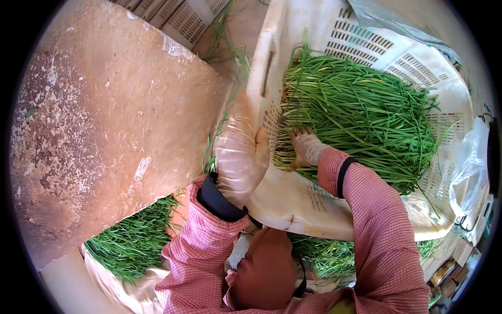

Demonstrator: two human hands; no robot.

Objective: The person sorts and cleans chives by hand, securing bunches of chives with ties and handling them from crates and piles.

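A thick heap of long green leafy stalks, which look like garlic chives [361, 115], lies in a white slatted plastic crate [298, 212]. My right hand [307, 148], in a thin glove, rests at the pale stem ends with its fingers spread against the heap. My left hand [241, 154], also in a thin see-through glove, is raised just outside the crate's left wall. Its fingers stretch upward, blurred at the tips, and it holds nothing. A black band circles each wrist.
A worn, stained slab [130, 110] fills the left side. More cut greens [133, 243] lie below it, and others [329, 256] show under the crate. A clear plastic bag [469, 167] hangs at the crate's right side. Further slatted crates [183, 23] stand at the top left.
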